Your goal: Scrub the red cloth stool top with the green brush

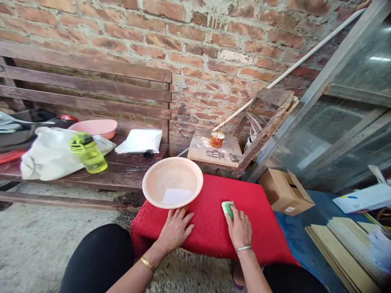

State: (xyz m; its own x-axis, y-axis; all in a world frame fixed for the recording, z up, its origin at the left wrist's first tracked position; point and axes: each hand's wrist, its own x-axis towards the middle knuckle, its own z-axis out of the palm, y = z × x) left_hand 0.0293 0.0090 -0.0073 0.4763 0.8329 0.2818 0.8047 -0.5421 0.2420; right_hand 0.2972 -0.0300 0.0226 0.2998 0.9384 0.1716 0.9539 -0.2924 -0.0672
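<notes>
Black-clad knees [97, 260] are seen nearest the camera. Background is filled by a brick wall [189, 53]. Slatted bench [82, 85] is set along it at left. Red-clothed bench [269, 236] is placed in front of the person. White bag [45, 152] is dumped on the slatted seat. Pale pink basin [146, 185] is parked at the red-clothed bench's far left corner; pale patch [176, 196] is visible inside, reflection or object cannot be told. Cardboard box [281, 191] is stood just beyond the right edge. Left hand [175, 230] is laid palm-down by the basin's near rim, fingers spread, nothing gripped; rim contact can't be confirmed. Right hand [240, 228] is curled closed around a green-and-white brush [227, 207]. Brush is held down on the red-clothed bench, right of the basin, apart from it.
</notes>
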